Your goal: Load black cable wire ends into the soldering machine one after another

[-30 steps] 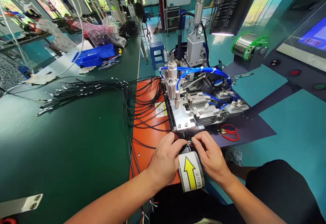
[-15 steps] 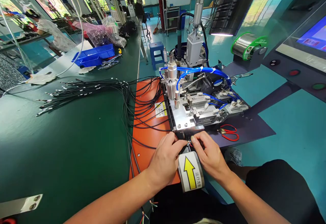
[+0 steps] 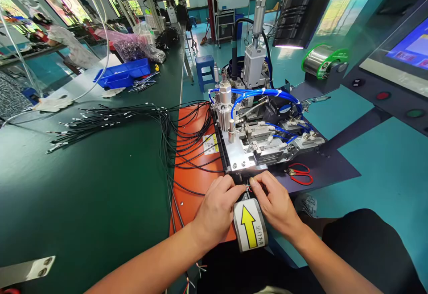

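At the front edge of the metal machine [image 3: 238, 153], my two hands meet with fingertips almost touching. My left hand [image 3: 217, 204] is closed in a pinch on thin wires [image 3: 248, 188] at a cable's end. From the other side, my right hand [image 3: 272, 200] pinches at the same wires, thumb against forefinger. A bit of red shows between the fingertips; the exact grip is partly hidden. Just below the hands is a curved plate with a yellow arrow [image 3: 248, 227]. Black cables [image 3: 192, 162] run across the orange panel [image 3: 187, 182] left of my left hand.
Red-handled cutters [image 3: 299, 173] lie right of the machine. A solder spool [image 3: 324, 61] and a control panel with buttons [image 3: 383, 95] stand further right. The green table [image 3: 110, 196] carries a cable bundle [image 3: 100, 122] and a blue tray [image 3: 125, 73]. A person [image 3: 68, 44] sits far left.
The view has shifted very slightly. Both hands stay at the machine's front edge in nearly the same pinch, with only slight finger movement.
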The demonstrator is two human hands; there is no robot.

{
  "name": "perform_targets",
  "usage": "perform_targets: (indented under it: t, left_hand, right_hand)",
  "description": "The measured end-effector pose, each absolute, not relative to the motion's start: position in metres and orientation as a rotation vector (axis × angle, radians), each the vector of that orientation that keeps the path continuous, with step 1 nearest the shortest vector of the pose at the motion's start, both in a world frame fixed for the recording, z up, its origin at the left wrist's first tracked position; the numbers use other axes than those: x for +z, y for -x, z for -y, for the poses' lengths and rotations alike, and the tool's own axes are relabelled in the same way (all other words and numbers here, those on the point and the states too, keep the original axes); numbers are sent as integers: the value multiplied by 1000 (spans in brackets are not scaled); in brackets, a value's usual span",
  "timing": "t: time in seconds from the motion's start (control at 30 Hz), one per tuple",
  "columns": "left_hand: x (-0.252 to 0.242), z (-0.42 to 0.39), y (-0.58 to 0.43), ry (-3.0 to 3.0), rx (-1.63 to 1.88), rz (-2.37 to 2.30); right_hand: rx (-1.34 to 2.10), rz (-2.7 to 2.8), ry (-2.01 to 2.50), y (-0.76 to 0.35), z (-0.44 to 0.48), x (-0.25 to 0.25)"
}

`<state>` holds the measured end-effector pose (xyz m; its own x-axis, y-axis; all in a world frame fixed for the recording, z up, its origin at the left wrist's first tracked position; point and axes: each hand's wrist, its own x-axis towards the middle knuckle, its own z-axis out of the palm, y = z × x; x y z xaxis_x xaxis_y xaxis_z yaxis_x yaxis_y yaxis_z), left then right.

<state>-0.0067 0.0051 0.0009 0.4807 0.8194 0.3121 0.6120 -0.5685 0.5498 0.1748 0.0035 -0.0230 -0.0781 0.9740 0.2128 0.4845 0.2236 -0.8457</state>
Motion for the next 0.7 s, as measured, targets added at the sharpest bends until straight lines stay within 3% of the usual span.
perform_targets:
  t: [0.27,0.7]
  left_hand:
    - [0,-6,9,-2485,736,-1182]
    - [-1,-4,9,-2463,718,-1195]
  right_hand:
    - [875,1597,1431,-177,-2,-20]
    - [776,1635,1358,-189,13,-16]
